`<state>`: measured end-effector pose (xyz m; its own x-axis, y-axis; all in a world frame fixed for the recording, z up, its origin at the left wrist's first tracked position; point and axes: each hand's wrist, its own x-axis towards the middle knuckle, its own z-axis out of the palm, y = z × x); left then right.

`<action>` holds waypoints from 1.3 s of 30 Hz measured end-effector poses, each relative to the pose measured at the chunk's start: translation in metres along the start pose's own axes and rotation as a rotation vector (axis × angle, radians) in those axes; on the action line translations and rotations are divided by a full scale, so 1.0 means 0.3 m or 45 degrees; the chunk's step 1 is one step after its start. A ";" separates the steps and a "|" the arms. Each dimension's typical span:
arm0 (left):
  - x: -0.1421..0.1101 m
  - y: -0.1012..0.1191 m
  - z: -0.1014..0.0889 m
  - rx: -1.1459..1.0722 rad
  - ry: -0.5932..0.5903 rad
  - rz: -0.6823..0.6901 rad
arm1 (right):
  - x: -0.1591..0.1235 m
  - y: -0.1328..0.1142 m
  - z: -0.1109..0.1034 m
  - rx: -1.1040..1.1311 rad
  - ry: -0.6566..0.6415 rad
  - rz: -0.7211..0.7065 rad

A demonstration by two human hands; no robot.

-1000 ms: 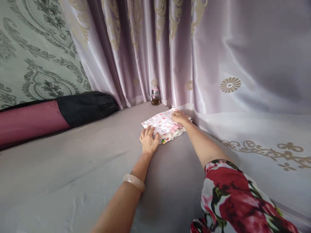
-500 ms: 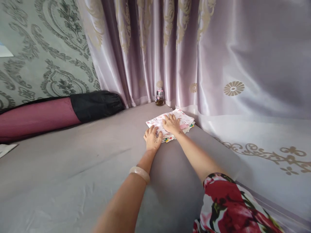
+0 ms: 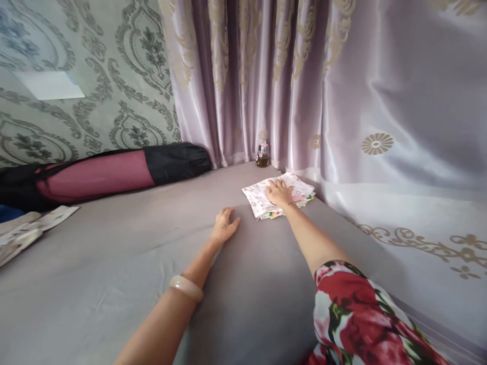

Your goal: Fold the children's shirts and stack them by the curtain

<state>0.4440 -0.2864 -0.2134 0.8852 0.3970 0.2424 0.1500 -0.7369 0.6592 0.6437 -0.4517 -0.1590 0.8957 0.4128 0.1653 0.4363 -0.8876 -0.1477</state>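
A small stack of folded white cloths with pink prints (image 3: 262,203) lies on the grey bed sheet (image 3: 114,274) near the far corner. My right hand (image 3: 279,193) rests flat on top of the stack, fingers spread. My left hand (image 3: 224,225) lies on the sheet just left of the stack, apart from it, fingers loosely stretched and holding nothing. A pale bangle (image 3: 186,287) circles my left wrist. My right sleeve is red floral cloth (image 3: 361,319).
A small glass jar (image 3: 262,155) stands in the corner by the lilac curtain (image 3: 342,91). A maroon and black rolled bolster (image 3: 114,170) lies along the patterned wall. More folded cloth (image 3: 26,230) sits at the left edge.
My left hand slid off the stack's near corner and back onto the sheet. My right hand moved from the far edge to the middle of the stack. The view swung left.
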 end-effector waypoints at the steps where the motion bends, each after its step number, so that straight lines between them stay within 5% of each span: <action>1: -0.022 -0.038 -0.037 0.094 -0.010 0.048 | -0.001 -0.004 -0.008 0.008 -0.032 0.014; 6: -0.132 -0.220 -0.223 0.418 -0.070 0.139 | -0.034 -0.059 -0.039 0.040 -0.108 0.068; 17: -0.283 -0.391 -0.466 0.719 0.020 -0.319 | -0.187 -0.237 0.038 -0.022 -0.039 -0.152; 27: -0.326 -0.371 -0.463 0.887 0.097 -0.315 | -0.222 -0.245 0.094 -0.114 0.148 -0.167; 35: -0.322 -0.357 -0.451 0.853 0.120 -0.291 | -0.233 -0.283 0.078 -0.146 0.095 -0.103; 39: -0.320 -0.353 -0.449 0.764 0.154 -0.257 | -0.257 -0.329 0.086 -0.191 0.157 -0.216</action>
<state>0.2838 -0.1728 -0.2106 0.7631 0.5931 0.2569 0.5598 -0.8051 0.1960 0.5339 -0.3907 -0.1822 0.7894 0.5385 0.2946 0.5536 -0.8320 0.0372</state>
